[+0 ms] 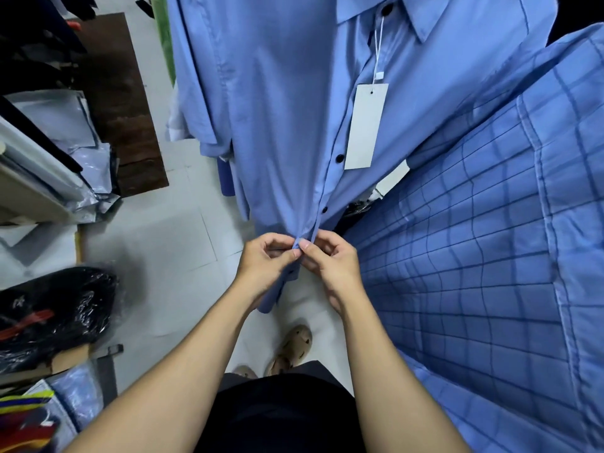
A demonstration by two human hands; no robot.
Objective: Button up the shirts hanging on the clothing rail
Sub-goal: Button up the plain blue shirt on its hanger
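Near the middle of the head view, the plain blue shirt (277, 109) hangs down from twelve o'clock, its front placket running to the two hands at its lower end. The left hand (266, 266) pinches the placket edge from nine o'clock, thumb and curled fingers (295, 253) closed on the cloth; the right hand (330, 263) pinches it from three o'clock, fingertips touching the left's. Three black buttons (340, 157) sit fastened above the hands, so I judge this to be a low button on this shirt; the button itself is hidden between the fingertips. A white tag (366, 125) hangs beside the placket at one o'clock. A checked blue shirt (490, 256) hangs at three o'clock, just beside the right wrist.

The likely slip: the small button could pop back out of its hole if the two edges are let go before it passes through, since the hanging cloth gives nothing firm to press against. Mismatching button and hole would leave the hem uneven.
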